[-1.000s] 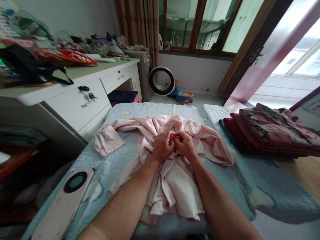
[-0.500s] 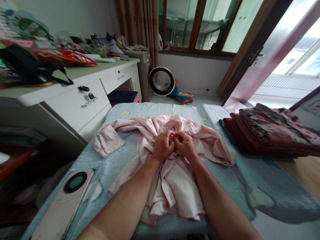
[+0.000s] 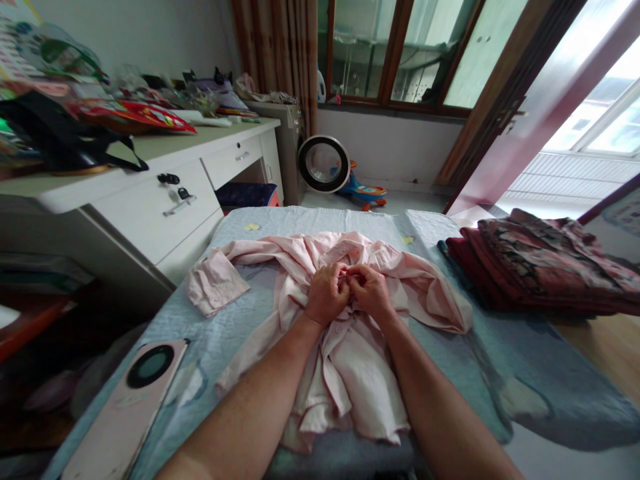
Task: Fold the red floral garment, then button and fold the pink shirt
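Observation:
A pale pink buttoned shirt [image 3: 365, 373] lies spread and rumpled on a light blue cloth [image 3: 200, 360], its sleeves stretched out to both sides. Over the middle of its front, my left hand [image 3: 327, 291] pinches the fabric near the button line. Close against it, my right hand [image 3: 369, 288] pinches the same spot, with fingertips of both hands meeting. Whatever small part sits between the fingertips is hidden. Below the hands, a button shows on the front strip. The left cuff end [image 3: 215, 283] lies flat and folded over.
A pink phone [image 3: 133, 400] with a round dark camera disc rests at the lower left. Folded dark red patterned clothes [image 3: 545, 260] are stacked on the right. A white desk [image 3: 165, 193] with cluttered top stands left; a round fan-like ring [image 3: 324, 163] stands beyond the far edge.
Almost nothing differs. Both hands stay pinched at the same place on the shirt, with only a slight shift of the fingers and view.

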Demonstrator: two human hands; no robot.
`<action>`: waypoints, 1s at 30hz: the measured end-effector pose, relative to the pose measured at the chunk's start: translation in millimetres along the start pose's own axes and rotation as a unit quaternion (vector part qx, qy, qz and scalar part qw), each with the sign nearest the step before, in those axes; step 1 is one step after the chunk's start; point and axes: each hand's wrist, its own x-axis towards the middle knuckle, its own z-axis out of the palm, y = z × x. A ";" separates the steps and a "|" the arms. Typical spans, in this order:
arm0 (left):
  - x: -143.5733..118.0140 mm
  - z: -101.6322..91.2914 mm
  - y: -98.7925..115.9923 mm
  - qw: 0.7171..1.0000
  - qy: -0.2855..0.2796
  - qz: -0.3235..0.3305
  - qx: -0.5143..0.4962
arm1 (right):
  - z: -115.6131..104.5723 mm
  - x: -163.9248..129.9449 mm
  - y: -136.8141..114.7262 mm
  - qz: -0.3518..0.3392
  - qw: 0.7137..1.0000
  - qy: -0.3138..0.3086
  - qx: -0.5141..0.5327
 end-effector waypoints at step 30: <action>1.8 0.9 -4.2 0.988 0.009 -0.066 -0.139 | 0.8 -0.3 2.6 0.004 1.000 -0.005 -0.006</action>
